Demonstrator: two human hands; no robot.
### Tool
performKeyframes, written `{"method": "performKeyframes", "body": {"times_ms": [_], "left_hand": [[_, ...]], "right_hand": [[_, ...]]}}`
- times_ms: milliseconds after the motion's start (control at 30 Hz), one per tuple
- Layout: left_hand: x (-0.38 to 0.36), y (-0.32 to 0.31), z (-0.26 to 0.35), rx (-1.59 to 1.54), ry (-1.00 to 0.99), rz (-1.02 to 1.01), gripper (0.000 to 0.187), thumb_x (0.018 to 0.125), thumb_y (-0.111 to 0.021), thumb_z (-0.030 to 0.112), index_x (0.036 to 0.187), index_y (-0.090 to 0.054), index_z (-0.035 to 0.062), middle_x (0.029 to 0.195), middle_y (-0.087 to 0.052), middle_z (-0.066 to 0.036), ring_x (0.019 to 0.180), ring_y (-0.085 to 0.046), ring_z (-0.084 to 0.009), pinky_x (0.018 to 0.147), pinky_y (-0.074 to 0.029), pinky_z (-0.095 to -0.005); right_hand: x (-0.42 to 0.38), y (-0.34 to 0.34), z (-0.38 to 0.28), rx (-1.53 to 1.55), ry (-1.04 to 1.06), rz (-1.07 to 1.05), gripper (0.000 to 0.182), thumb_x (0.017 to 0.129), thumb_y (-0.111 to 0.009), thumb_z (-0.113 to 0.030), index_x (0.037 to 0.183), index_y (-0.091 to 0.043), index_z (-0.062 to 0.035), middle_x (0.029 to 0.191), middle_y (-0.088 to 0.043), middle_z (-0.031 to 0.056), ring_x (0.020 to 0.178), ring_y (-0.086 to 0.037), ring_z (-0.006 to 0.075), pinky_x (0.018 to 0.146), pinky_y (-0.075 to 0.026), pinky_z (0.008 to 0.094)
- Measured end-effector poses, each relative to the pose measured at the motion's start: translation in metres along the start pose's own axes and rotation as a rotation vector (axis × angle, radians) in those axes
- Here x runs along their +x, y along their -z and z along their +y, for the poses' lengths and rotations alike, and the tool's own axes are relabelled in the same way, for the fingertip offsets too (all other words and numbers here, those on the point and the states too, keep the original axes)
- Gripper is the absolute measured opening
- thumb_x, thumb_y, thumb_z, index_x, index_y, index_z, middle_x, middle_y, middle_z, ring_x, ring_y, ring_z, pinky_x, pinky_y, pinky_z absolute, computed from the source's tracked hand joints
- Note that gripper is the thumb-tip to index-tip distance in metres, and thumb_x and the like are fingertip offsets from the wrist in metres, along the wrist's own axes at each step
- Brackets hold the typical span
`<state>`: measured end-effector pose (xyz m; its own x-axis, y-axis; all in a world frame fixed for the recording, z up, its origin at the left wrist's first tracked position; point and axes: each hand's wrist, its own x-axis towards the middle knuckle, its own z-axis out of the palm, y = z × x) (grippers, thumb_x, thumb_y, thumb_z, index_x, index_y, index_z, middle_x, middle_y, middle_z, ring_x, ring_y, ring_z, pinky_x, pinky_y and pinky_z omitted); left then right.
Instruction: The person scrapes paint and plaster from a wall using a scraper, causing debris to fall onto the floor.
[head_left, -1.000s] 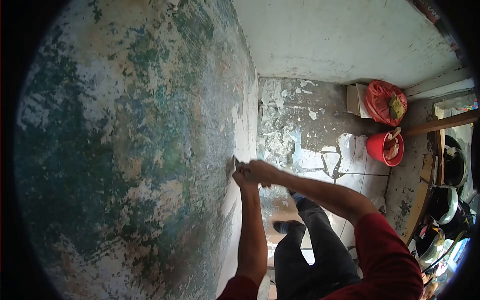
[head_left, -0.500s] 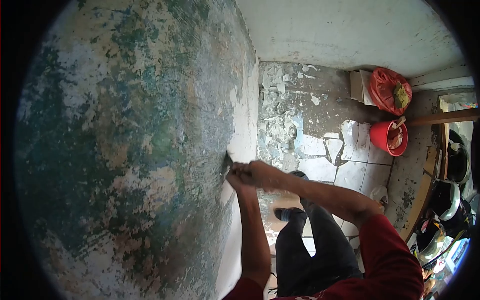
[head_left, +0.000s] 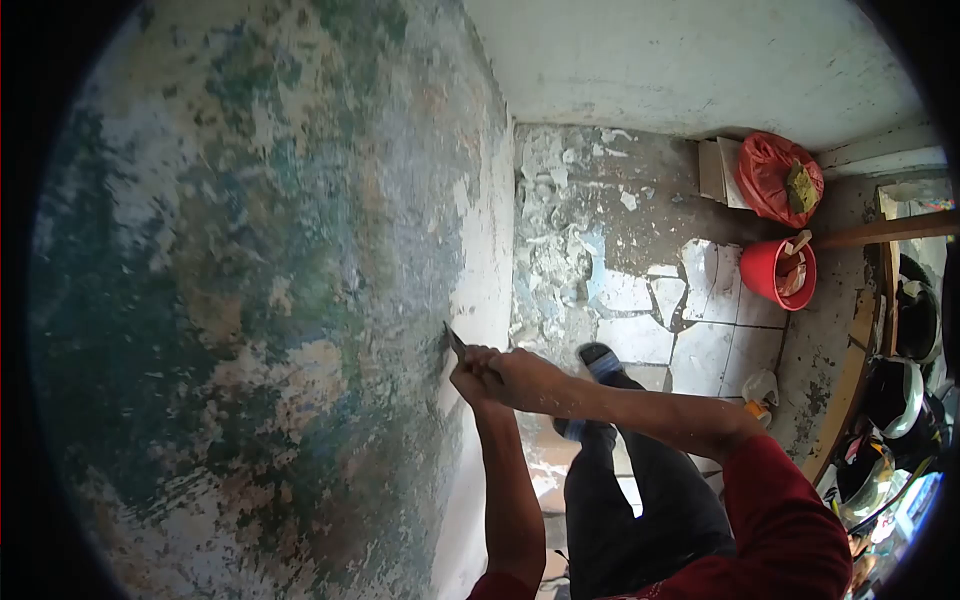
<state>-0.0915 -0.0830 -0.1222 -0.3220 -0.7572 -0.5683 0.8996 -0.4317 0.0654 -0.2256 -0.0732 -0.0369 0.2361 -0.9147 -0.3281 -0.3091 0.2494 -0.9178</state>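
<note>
Both of my hands are together at the wall (head_left: 330,290), wrapped round the handle of a scraper (head_left: 455,341). The thin dark blade points up and left against the edge between patchy green-grey paint and a pale bare strip (head_left: 485,270). My left hand (head_left: 476,382) is lower and nearer the wall. My right hand (head_left: 522,380) lies beside it, on the floor side. The fingers of both hands are closed, and they hide the handle.
Paint flakes (head_left: 550,260) lie on the floor along the wall. Further right are broken white tiles (head_left: 700,355), a red bucket (head_left: 762,272), a red plastic bag (head_left: 765,180), a wooden beam (head_left: 885,229) and helmets (head_left: 893,398). My feet stand below my arms.
My hands and the scraper have shifted slightly down, and the blade shows at a different angle. My feet and legs have moved a little in the view.
</note>
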Motion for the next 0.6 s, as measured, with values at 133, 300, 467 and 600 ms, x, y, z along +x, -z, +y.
{"method": "performKeyframes", "body": {"times_ms": [133, 300, 467, 600], "left_hand": [[0.061, 0.037, 0.007, 0.190, -0.004, 0.232, 0.019, 0.073, -0.038, 0.009, 0.054, -0.038, 0.0099, 0.048, -0.036, 0.001, 0.045, -0.037, -0.0110, 0.049, -0.035, -0.0241], [0.016, -0.007, 0.000, 0.058, -0.008, -0.014, 0.017, 0.077, -0.041, 0.010, 0.059, -0.040, 0.0105, 0.051, -0.039, 0.002, 0.045, -0.038, -0.0102, 0.046, -0.034, -0.0224], [0.067, 0.012, -0.001, 0.431, -0.024, 0.188, 0.022, 0.074, -0.039, 0.009, 0.052, -0.042, 0.0112, 0.047, -0.040, 0.000, 0.044, -0.041, -0.0113, 0.047, -0.038, -0.0284], [0.043, 0.013, 0.004, 0.170, -0.037, 0.041, 0.021, 0.076, -0.040, 0.010, 0.055, -0.042, 0.0108, 0.051, -0.043, 0.001, 0.046, -0.043, -0.0112, 0.046, -0.036, -0.0255]], "right_hand": [[0.024, 0.032, -0.028, 0.159, -0.406, -0.215, 0.027, 0.078, -0.045, -0.025, 0.094, -0.058, -0.0072, 0.077, -0.061, 0.0161, 0.071, -0.060, 0.0324, 0.067, -0.048, 0.0379], [0.006, 0.006, -0.006, 0.043, 0.173, 0.130, 0.025, 0.081, -0.039, -0.017, 0.085, -0.056, 0.0015, 0.074, -0.060, 0.0165, 0.059, -0.059, 0.0322, 0.057, -0.048, 0.0366], [0.038, 0.036, -0.010, 0.143, -0.330, -0.164, 0.033, 0.077, -0.042, -0.028, 0.100, -0.055, -0.0079, 0.070, -0.061, 0.0118, 0.042, -0.055, 0.0217, 0.039, -0.047, 0.0299], [0.020, 0.016, 0.001, 0.001, 0.137, 0.094, 0.028, 0.078, -0.041, -0.021, 0.099, -0.054, -0.0064, 0.071, -0.059, 0.0143, 0.050, -0.058, 0.0237, 0.048, -0.049, 0.0321]]}}
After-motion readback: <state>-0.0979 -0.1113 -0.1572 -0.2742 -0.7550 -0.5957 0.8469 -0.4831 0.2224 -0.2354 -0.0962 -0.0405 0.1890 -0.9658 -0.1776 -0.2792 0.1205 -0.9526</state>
